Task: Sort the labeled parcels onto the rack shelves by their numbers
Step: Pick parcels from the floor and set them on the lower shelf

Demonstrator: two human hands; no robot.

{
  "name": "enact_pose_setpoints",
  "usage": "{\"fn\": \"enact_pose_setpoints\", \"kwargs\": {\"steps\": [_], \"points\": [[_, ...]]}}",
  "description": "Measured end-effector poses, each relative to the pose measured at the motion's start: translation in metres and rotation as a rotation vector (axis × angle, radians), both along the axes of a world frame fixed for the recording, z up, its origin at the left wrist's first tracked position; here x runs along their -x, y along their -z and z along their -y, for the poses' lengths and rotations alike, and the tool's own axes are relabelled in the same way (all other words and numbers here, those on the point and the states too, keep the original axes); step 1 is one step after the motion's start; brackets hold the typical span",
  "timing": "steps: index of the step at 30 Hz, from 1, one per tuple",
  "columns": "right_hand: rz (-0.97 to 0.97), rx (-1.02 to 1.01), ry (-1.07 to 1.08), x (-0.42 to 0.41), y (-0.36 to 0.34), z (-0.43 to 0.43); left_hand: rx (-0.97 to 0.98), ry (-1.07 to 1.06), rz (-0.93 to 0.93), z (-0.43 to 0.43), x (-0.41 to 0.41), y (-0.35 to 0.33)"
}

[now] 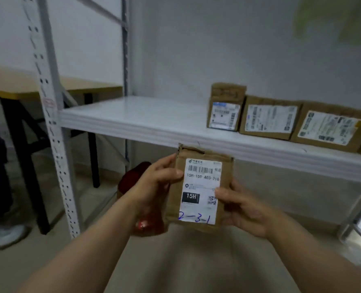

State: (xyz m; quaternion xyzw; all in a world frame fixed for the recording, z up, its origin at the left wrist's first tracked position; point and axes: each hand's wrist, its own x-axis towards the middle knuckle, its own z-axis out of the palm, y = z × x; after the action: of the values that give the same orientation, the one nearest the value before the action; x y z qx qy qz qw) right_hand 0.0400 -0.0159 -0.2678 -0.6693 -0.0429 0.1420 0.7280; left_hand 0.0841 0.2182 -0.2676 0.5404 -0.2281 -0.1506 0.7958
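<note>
I hold a small brown cardboard parcel [198, 187] upright in front of me, just below the white rack shelf [133, 121]. Its white label reads 15H and carries a blue handwritten 2-3-1 at the bottom. My left hand [156, 182] grips the parcel's left edge, thumb on the label. My right hand [241, 206] grips its right edge, thumb on the label near the QR code. Three labeled parcels stand in a row on the right part of the shelf: a small one [226, 108], a middle one [270, 117] and a larger one [331, 127].
A white perforated rack upright [48, 115] stands at the left. Behind it is a yellow-edged table with black legs [91, 89]. A red object [133, 178] lies on the floor beneath my left hand. A white shoe [4, 233] is at the far left.
</note>
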Motion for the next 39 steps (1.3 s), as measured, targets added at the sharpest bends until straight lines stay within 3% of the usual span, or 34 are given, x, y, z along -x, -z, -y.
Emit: {"fn": "enact_pose_setpoints", "kwargs": {"steps": [7, 12, 15, 19, 23, 28, 39], "points": [[0.291, 0.063, 0.009, -0.067, -0.107, -0.105, 0.085, -0.474, 0.155, -0.086, -0.037, -0.107], [0.407, -0.035, 0.231, -0.120, -0.152, -0.180, -0.242, -0.914, 0.459, -0.130, -0.084, -0.136], [0.445, 0.051, 0.284, -0.155, -0.160, -0.211, -0.451, -1.058, 0.531, -0.149, -0.103, -0.130], [0.414, 0.204, 0.278, -0.189, -0.151, -0.238, -0.628, -1.047, 0.509, -0.173, -0.115, -0.115], [0.357, 0.171, 0.248, -0.211, -0.144, -0.253, -0.761, -1.025, 0.414, -0.194, -0.131, -0.106], [0.337, 0.178, 0.218, -0.238, -0.143, -0.274, -0.769, -1.118, 0.357, -0.208, -0.144, -0.099], [0.381, 0.238, 0.198, -0.269, -0.134, -0.307, -0.695, -1.164, 0.439, -0.210, -0.144, -0.088]]}}
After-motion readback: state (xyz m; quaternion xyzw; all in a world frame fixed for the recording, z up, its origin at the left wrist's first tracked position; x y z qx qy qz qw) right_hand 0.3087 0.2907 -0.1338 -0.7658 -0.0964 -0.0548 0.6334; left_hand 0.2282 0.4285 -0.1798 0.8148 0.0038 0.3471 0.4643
